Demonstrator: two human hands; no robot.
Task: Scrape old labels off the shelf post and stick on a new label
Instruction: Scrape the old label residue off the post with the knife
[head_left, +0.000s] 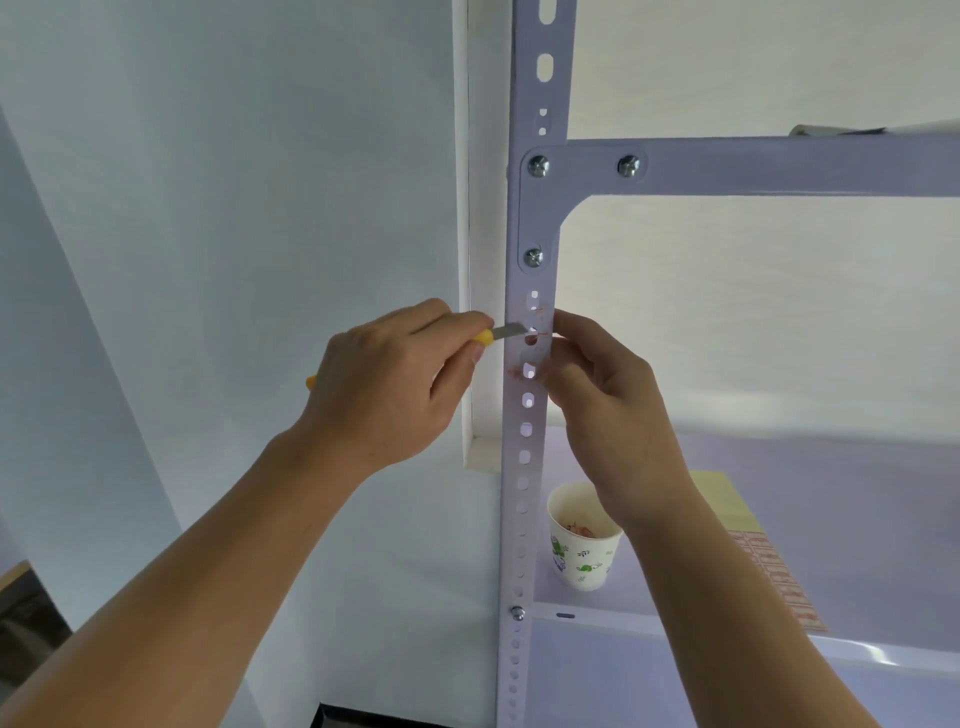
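Two hands work at one spot on the post, just below its bolted bracket. My left hand is closed round the yellow handle of a knife, thumb along the side, with the blade laid nearly flat across the metal so it lifts paper rather than gouging paint. The tip sits on the reddish label remains around the holes. My right hand has curled fingers against the post's right edge, level with the blade, probably to steady it. I cannot tell whether it clamps the metal or pinches a loose scrap. A paper cup stands on the shelf just below, handy for scrapings. My right forearm covers part of the label sheet beside it, and its print is too blurred to read.
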